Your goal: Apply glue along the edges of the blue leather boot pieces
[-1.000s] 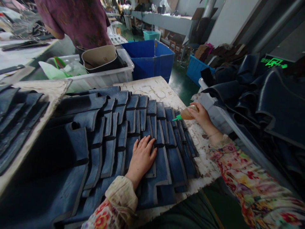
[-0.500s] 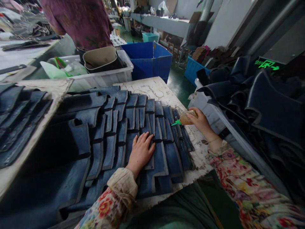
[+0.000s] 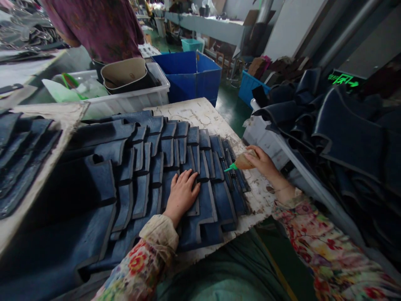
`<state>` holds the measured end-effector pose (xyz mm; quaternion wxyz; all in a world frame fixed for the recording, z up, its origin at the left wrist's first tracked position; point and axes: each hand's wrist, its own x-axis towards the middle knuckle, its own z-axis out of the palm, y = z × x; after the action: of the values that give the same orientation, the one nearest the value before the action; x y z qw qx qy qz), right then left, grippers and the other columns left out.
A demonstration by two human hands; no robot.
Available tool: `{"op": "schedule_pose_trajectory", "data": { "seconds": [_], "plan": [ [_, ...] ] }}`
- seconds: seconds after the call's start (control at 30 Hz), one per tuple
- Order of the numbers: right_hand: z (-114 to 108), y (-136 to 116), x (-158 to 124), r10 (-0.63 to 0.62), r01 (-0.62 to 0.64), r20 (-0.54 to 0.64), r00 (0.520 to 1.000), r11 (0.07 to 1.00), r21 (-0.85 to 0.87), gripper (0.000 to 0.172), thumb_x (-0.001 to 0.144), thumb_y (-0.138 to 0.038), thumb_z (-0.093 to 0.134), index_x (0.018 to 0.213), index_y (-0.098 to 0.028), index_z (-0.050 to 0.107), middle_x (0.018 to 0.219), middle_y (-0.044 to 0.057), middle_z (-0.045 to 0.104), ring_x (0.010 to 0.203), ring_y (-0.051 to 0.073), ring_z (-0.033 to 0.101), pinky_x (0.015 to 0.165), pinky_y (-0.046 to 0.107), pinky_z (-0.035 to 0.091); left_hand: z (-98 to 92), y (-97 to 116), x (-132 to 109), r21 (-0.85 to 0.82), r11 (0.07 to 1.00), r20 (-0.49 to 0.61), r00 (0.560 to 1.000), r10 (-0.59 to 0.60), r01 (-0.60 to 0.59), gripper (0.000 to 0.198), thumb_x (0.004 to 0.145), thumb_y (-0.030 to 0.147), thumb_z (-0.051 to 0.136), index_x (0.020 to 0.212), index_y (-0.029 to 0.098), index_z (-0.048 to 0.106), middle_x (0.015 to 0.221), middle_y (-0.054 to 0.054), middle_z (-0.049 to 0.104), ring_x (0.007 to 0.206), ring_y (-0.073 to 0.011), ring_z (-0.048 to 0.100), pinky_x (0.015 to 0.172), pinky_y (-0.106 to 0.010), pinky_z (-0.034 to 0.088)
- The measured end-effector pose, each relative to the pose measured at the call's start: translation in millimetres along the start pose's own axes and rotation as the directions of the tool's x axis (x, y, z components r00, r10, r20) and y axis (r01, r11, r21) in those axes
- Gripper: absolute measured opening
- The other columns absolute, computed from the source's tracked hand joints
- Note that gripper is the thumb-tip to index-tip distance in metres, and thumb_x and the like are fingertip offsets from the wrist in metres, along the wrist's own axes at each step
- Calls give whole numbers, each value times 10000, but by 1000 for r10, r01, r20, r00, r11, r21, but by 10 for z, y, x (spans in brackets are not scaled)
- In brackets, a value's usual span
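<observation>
Several dark blue cut pieces lie fanned out and overlapping on a worn white board. My left hand lies flat on the pieces near the right side of the fan, fingers stretched out. My right hand is closed round a small brownish squeeze bottle. Its green nozzle points left and touches the edge of the rightmost pieces.
A person in a purple top stands behind a white bin holding a tan boot shaft. Blue crates stand on the green floor beyond. A heap of dark blue pieces fills the right side. Another board with pieces is at left.
The bottle's nozzle has slid a little down along the rightmost pieces toward me. My left hand stays flat on the pieces. The view has shifted slightly.
</observation>
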<state>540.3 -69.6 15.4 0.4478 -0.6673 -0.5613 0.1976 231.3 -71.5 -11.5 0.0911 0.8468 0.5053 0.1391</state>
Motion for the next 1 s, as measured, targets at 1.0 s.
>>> {"op": "schedule_pose_trajectory", "data": {
  "seconds": [1.0],
  "plan": [
    [-387, -69, -1233, 15, -18, 124, 992, 1000, 21, 322, 805, -430, 554, 1084, -270, 544, 1099, 36, 587, 1041, 229, 543, 921, 357, 435, 1, 31, -6, 19, 1000, 19, 1000, 1, -1, 425, 918, 399, 358, 1287, 237, 492, 1387, -60, 463, 1296, -221, 390, 1120, -461, 202]
  ]
}}
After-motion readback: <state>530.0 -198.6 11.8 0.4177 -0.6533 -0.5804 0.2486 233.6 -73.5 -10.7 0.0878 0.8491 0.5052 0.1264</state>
